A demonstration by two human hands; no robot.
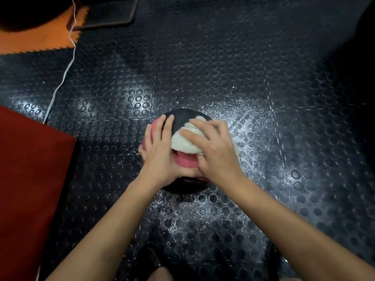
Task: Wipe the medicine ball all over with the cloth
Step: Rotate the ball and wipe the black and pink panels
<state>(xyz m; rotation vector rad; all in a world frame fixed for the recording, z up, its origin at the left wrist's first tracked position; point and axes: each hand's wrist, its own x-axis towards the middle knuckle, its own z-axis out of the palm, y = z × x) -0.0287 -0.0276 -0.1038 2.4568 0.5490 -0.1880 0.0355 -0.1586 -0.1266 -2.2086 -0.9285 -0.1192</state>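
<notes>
Medicine ball [183, 118], black and pink, sits on the studded floor [263, 67] at frame centre. Our left hand [160, 151] lies flat, fingers straight, steadying it. Our right hand [213, 147] presses the white cloth [182, 141] on top, fingers spread. Looks heavy, grippy; we'd hold its sides.

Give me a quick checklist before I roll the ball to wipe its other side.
1. Left hand steadies the ball: ok.
2. Right hand presses the cloth on the ball: ok.
3. Ball rests on the floor mat: ok.
4. White cord lies apart from the ball: ok.
5. Underside already wiped: cannot tell.
6. White dust on the mat beside the ball: not ok.
</notes>
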